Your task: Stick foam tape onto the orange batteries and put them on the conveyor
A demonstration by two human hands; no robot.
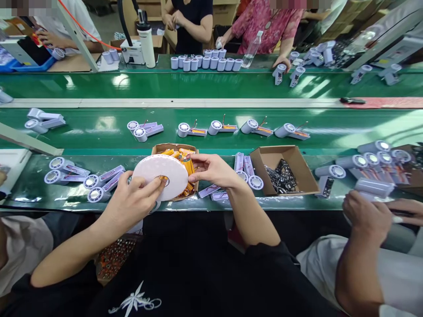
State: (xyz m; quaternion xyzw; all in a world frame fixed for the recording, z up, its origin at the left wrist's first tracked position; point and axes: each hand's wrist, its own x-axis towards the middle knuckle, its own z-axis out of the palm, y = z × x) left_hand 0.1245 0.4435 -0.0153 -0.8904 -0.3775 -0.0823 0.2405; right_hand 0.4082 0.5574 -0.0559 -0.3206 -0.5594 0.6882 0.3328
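Note:
A round white disc like a tape roll is gripped by my left hand, whose fingers reach to the hole in its middle. My right hand pinches an orange battery cell at the disc's right edge. Behind and below the disc, a cardboard box holds more orange cells, partly hidden by the disc. Lavender fan housings lie left of my left hand, and others lie right of my right wrist.
An open carton with small dark parts stands to the right. Fan housings lie on the green belt ahead. A co-worker's hands hold a lavender housing at the right. Other people stand across the belts.

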